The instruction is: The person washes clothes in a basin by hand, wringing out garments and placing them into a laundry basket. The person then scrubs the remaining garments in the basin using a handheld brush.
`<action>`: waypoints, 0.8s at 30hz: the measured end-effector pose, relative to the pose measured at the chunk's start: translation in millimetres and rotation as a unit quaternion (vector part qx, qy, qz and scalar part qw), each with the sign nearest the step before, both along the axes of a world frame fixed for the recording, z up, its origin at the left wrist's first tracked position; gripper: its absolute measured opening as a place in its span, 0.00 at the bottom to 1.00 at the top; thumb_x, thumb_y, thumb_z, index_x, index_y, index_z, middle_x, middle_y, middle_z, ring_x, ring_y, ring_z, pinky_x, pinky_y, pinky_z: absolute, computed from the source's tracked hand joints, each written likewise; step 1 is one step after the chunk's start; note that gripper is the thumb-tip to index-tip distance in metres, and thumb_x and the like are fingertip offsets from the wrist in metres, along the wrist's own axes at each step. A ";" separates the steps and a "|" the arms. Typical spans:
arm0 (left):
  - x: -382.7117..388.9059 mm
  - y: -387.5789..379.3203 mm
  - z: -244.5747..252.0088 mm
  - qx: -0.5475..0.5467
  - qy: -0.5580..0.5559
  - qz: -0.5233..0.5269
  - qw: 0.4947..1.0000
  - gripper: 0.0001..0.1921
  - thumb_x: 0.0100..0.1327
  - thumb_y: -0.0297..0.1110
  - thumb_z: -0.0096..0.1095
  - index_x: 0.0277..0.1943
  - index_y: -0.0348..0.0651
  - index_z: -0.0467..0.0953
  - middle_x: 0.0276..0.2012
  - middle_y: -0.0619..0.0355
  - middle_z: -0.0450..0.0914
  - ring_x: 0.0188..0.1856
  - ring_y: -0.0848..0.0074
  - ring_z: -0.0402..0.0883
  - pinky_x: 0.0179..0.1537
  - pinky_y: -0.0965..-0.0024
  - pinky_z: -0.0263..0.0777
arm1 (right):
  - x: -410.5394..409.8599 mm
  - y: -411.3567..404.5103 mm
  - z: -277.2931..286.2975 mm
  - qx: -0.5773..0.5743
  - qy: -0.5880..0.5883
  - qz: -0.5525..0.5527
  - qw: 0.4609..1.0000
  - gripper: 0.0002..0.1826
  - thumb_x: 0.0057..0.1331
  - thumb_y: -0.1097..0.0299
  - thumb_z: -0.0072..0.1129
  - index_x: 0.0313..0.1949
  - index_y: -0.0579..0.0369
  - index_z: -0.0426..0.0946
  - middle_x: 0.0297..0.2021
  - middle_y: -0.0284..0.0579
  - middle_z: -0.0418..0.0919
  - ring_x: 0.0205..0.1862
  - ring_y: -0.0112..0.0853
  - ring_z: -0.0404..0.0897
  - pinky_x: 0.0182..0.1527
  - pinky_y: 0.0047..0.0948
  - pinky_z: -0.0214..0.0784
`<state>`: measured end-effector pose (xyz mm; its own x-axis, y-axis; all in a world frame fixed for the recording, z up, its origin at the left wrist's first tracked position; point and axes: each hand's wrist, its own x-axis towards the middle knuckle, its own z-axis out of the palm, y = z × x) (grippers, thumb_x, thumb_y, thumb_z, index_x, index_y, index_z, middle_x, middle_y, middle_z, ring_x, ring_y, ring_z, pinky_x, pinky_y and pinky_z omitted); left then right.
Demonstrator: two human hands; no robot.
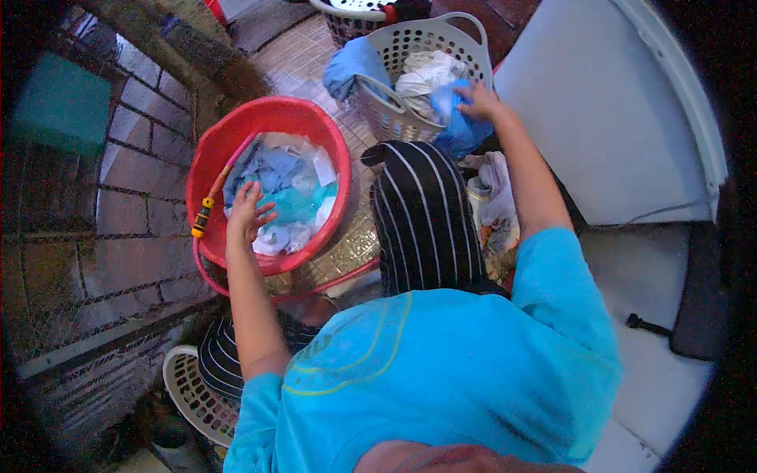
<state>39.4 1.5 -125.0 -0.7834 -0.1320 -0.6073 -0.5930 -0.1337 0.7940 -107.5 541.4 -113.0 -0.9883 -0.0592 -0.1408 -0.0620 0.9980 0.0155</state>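
Note:
In the head view, a red plastic tub holds water and wet clothes in blue, teal and white. My left hand hovers at the tub's near left side, fingers apart, holding nothing. My right hand is over the near right rim of a light grey laundry basket, against a bright blue cloth that hangs partly outside; whether the fingers grip it cannot be told. White cloth lies in that basket, and a lighter blue garment drapes over its left rim.
A pink hose with a yellow-and-black nozzle lies across the tub's left rim. Another basket stands at the back, one more at lower left. Plastic bags sit right of my knee. A large white panel bounds the right side.

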 end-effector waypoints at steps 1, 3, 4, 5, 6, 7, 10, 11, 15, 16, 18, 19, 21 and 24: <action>0.9 -2.3 -5.3 -0.023 -0.020 -0.010 0.999 0.36 0.59 0.49 0.58 0.65 0.49 0.49 0.58 0.47 0.60 0.45 0.61 0.74 0.36 0.63 0.75 | 5.8 2.7 -35.4 -0.048 -0.023 -0.022 0.998 0.26 0.59 0.51 0.48 0.58 0.32 0.64 0.59 0.51 0.62 0.63 0.46 0.56 0.63 0.53 0.43; 5.7 -5.7 -10.7 -0.035 -0.035 0.009 0.999 0.35 0.59 0.50 0.57 0.64 0.48 0.51 0.56 0.47 0.62 0.44 0.63 0.74 0.35 0.64 0.76 | 12.1 -7.4 -49.1 -0.040 0.004 0.015 0.999 0.21 0.63 0.52 0.42 0.56 0.33 0.67 0.60 0.55 0.60 0.62 0.49 0.56 0.63 0.51 0.43; 8.5 -12.4 -15.8 -0.029 -0.038 0.003 0.999 0.34 0.59 0.49 0.57 0.64 0.48 0.52 0.56 0.48 0.63 0.44 0.63 0.74 0.34 0.64 0.76 | 15.5 -21.0 -51.4 -0.033 0.036 0.045 0.998 0.19 0.67 0.53 0.36 0.54 0.35 0.70 0.60 0.58 0.58 0.61 0.53 0.56 0.63 0.49 0.43; 11.0 -19.2 -21.2 -0.022 -0.041 -0.002 0.999 0.33 0.60 0.49 0.57 0.64 0.48 0.53 0.55 0.48 0.63 0.44 0.63 0.74 0.34 0.64 0.76 | 14.4 -28.3 -47.6 -0.055 0.086 0.019 0.995 0.20 0.66 0.51 0.40 0.53 0.38 0.71 0.59 0.61 0.58 0.61 0.53 0.55 0.63 0.48 0.43; 3.8 -9.8 -23.0 -0.014 -0.045 -0.019 0.999 0.32 0.60 0.49 0.56 0.63 0.48 0.55 0.55 0.49 0.64 0.43 0.64 0.74 0.33 0.64 0.76 | 18.8 -7.3 -58.8 -0.067 0.211 0.012 0.975 0.21 0.64 0.50 0.42 0.52 0.41 0.73 0.58 0.64 0.59 0.60 0.53 0.56 0.62 0.50 0.43; 4.8 -11.3 -24.3 -0.015 -0.052 -0.016 0.998 0.31 0.60 0.49 0.56 0.62 0.48 0.56 0.54 0.50 0.65 0.43 0.64 0.74 0.33 0.65 0.77 | 23.0 -16.5 -58.1 0.000 0.285 -0.008 0.958 0.23 0.62 0.48 0.47 0.50 0.45 0.73 0.57 0.66 0.59 0.60 0.55 0.57 0.61 0.51 0.45; -0.7 -9.3 -39.0 -0.009 -0.074 -0.011 0.997 0.29 0.60 0.49 0.55 0.61 0.47 0.58 0.52 0.51 0.66 0.42 0.64 0.74 0.34 0.63 0.77 | 26.3 -1.6 -64.0 -0.103 0.396 -0.079 0.909 0.32 0.57 0.40 0.51 0.54 0.49 0.69 0.60 0.71 0.51 0.61 0.60 0.50 0.62 0.52 0.41; -1.9 -8.2 -44.2 0.001 -0.083 -0.013 0.996 0.28 0.61 0.48 0.55 0.61 0.47 0.58 0.52 0.51 0.66 0.41 0.64 0.74 0.34 0.63 0.77 | 30.2 0.6 -69.6 -0.116 0.375 -0.135 0.910 0.33 0.58 0.40 0.50 0.56 0.49 0.67 0.59 0.74 0.49 0.62 0.62 0.48 0.62 0.54 0.40; 7.9 -40.2 -76.0 0.033 -0.108 0.061 0.992 0.25 0.63 0.45 0.52 0.59 0.46 0.59 0.51 0.50 0.66 0.41 0.63 0.73 0.34 0.61 0.77 | 37.6 -27.6 -62.4 -0.196 0.426 -0.220 0.855 0.34 0.59 0.39 0.47 0.57 0.51 0.66 0.59 0.78 0.47 0.63 0.61 0.45 0.63 0.52 0.41; 6.7 -46.6 -84.1 0.035 -0.115 0.098 0.988 0.22 0.64 0.43 0.51 0.58 0.45 0.60 0.51 0.50 0.66 0.40 0.62 0.73 0.34 0.59 0.77 | 41.9 -32.7 -56.4 -0.188 0.404 -0.227 0.866 0.34 0.60 0.40 0.47 0.58 0.51 0.64 0.59 0.78 0.47 0.63 0.61 0.47 0.62 0.51 0.43; 0.0 -55.6 -99.5 0.050 -0.124 0.147 0.980 0.21 0.64 0.41 0.50 0.57 0.45 0.61 0.49 0.51 0.66 0.39 0.62 0.73 0.34 0.58 0.76 | 41.1 -24.7 -57.0 -0.168 0.324 -0.201 0.909 0.34 0.60 0.41 0.46 0.58 0.51 0.63 0.59 0.77 0.46 0.62 0.61 0.49 0.62 0.51 0.44; -5.1 -57.2 -107.2 0.066 -0.130 0.192 0.971 0.20 0.64 0.39 0.49 0.57 0.44 0.62 0.48 0.51 0.67 0.39 0.61 0.73 0.34 0.58 0.76 | 41.7 -19.8 -56.4 -0.145 0.245 -0.176 0.942 0.34 0.61 0.41 0.46 0.59 0.50 0.62 0.60 0.76 0.45 0.62 0.62 0.50 0.61 0.52 0.45; -17.0 -56.5 -124.4 0.053 -0.112 0.181 0.976 0.21 0.62 0.37 0.52 0.57 0.43 0.62 0.48 0.49 0.69 0.38 0.62 0.74 0.34 0.60 0.77 | 41.5 -13.5 -51.6 -0.131 0.230 -0.208 0.942 0.37 0.59 0.40 0.48 0.60 0.50 0.60 0.60 0.73 0.47 0.61 0.61 0.52 0.61 0.52 0.46; -31.1 -82.9 -169.5 -0.152 -0.014 0.096 0.984 0.22 0.58 0.34 0.56 0.56 0.41 0.65 0.45 0.48 0.74 0.37 0.63 0.77 0.34 0.62 0.77 | 25.6 -34.1 -12.2 -0.078 0.209 -0.184 0.957 0.40 0.51 0.41 0.59 0.60 0.44 0.60 0.57 0.70 0.56 0.62 0.60 0.51 0.60 0.52 0.49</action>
<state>8.3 -81.3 -294.5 -0.7095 -0.4546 -0.5384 -0.6026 -0.0046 0.7981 -81.9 507.3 -125.1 -0.9141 0.3166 0.2534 0.2742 0.9429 -0.1890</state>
